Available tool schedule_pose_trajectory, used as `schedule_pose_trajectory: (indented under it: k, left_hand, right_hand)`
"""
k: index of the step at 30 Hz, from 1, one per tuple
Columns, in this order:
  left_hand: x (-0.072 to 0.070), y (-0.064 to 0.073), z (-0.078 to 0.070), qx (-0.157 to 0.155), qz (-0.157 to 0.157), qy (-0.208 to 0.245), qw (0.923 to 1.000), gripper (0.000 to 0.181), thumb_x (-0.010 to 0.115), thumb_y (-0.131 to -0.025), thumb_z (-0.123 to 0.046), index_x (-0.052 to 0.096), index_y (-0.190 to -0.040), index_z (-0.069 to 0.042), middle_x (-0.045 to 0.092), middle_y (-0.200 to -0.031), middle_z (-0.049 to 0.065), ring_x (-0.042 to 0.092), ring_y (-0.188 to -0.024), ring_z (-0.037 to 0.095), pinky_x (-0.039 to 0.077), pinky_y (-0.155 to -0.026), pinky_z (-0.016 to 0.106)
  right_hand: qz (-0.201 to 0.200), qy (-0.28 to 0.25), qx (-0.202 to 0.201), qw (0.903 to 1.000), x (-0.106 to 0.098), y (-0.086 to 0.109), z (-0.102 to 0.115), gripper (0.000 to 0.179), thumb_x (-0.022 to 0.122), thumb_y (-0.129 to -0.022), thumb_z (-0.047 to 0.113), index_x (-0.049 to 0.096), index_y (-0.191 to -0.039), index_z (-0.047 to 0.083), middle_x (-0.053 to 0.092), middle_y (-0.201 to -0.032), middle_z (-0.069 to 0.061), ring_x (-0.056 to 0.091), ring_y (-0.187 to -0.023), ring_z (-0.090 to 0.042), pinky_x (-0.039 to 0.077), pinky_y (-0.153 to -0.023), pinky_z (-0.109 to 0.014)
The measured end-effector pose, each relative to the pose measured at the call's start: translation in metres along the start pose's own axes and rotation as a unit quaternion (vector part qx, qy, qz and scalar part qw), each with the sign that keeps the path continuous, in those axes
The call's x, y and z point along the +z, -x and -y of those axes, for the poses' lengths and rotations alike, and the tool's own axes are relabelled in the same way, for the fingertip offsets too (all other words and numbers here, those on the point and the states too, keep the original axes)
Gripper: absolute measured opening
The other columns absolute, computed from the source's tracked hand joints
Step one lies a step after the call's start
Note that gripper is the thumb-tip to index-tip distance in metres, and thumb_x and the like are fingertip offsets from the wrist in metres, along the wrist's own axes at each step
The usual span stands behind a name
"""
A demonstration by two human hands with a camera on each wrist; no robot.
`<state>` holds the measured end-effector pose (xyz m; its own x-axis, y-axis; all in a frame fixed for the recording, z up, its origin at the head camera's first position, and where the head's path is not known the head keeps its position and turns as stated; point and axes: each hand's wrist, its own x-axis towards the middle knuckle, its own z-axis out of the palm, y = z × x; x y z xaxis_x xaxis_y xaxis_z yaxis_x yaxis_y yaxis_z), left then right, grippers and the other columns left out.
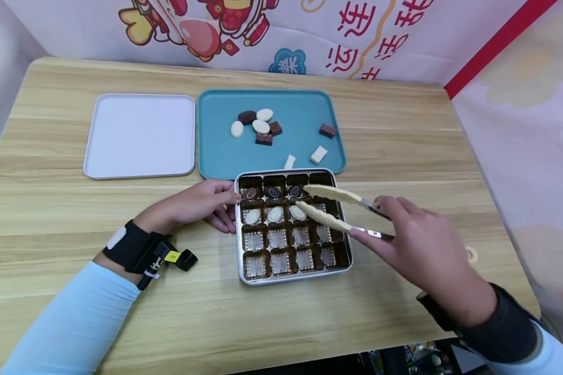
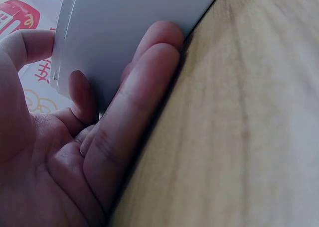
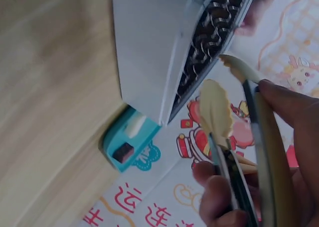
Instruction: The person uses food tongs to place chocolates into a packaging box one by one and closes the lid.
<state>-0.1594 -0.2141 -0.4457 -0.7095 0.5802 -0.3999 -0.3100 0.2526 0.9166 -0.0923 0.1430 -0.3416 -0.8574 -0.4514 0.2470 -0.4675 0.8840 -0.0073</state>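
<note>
A silver tin box with a brown divided insert stands on the table. Its far row holds three dark oval chocolates; three white oval chocolates lie in the row before it. At the left wall, my left hand holds the box, thumb over the rim and fingers against the outer side in the left wrist view. My right hand grips cream-tipped tongs. The spread tips hover over the box near the third dark and white chocolates, nothing between them.
Behind the box, a teal tray carries several loose white and dark chocolates. A white tray stands left of it. On the table's right side, a small cream ring shows partly behind my right hand. A printed backdrop borders the far edge.
</note>
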Motion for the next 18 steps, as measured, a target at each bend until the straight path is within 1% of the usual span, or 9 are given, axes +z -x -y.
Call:
schedule_pose_trajectory:
  k: [3,6,9,12,15,18]
  left_hand:
    - [-0.001,0.0,0.0,0.0,0.0,0.0,1.0,0.03,0.045,-0.099,-0.027,0.047,-0.094,0.002,0.062,-0.089,0.021,0.066,-0.076,0.038,0.062,-0.068,0.044]
    - [-0.001,0.0,0.0,-0.001,0.0,0.001,1.0,0.03,0.045,-0.099,-0.027,0.047,-0.094,0.002,0.063,-0.089,0.021,0.066,-0.076,0.038,0.062,-0.068,0.043]
    - [-0.001,0.001,0.0,-0.002,0.0,0.003,1.0,0.03,0.045,-0.099,-0.028,0.047,-0.094,0.002,0.063,-0.089,0.02,0.066,-0.076,0.038,0.062,-0.068,0.043]
    - [-0.001,0.001,0.0,-0.004,0.0,0.006,1.0,0.03,0.046,-0.099,-0.028,0.047,-0.094,0.002,0.063,-0.088,0.02,0.066,-0.076,0.039,0.062,-0.068,0.043]
    - [0.0,0.001,0.0,-0.006,-0.001,0.009,0.9999,0.031,0.046,-0.099,-0.028,0.048,-0.094,0.002,0.063,-0.088,0.02,0.066,-0.076,0.039,0.062,-0.068,0.043]
    - [0.001,0.001,0.0,-0.006,0.002,0.01,0.9999,0.031,0.046,-0.099,-0.029,0.048,-0.095,0.002,0.063,-0.089,0.021,0.066,-0.076,0.039,0.062,-0.068,0.043]
  right_hand:
    - [-0.018,-0.009,-0.002,0.9998,0.002,-0.018,-0.006,0.062,0.071,-0.071,0.057,0.061,-0.097,0.001,0.054,-0.059,-0.006,0.034,-0.038,-0.013,0.024,-0.029,-0.026]
    - [-0.026,-0.012,0.006,0.9996,0.01,-0.044,-0.012,0.064,0.072,-0.07,0.058,0.06,-0.098,0.001,0.052,-0.06,-0.006,0.035,-0.039,-0.015,0.025,-0.029,-0.027]
    - [-0.029,-0.008,0.004,0.9995,0.021,-0.075,-0.017,0.069,0.068,-0.07,0.064,0.058,-0.096,0.001,0.052,-0.063,-0.006,0.037,-0.041,-0.017,0.026,-0.029,-0.029]
    - [-0.025,0.013,-0.007,0.9996,0.032,-0.108,-0.019,0.076,0.058,-0.071,0.073,0.058,-0.094,0.001,0.051,-0.064,-0.006,0.039,-0.042,-0.019,0.029,-0.029,-0.03]
    - [0.001,0.038,-0.006,0.9993,0.038,-0.141,-0.018,0.077,0.047,-0.074,0.078,0.056,-0.089,0.003,0.05,-0.065,-0.006,0.042,-0.045,-0.02,0.03,-0.032,-0.03]
    - [0.046,0.061,0.009,0.997,0.042,-0.168,-0.016,0.075,0.044,-0.075,0.078,0.055,-0.088,0.005,0.052,-0.069,-0.006,0.045,-0.05,-0.021,0.031,-0.035,-0.029]
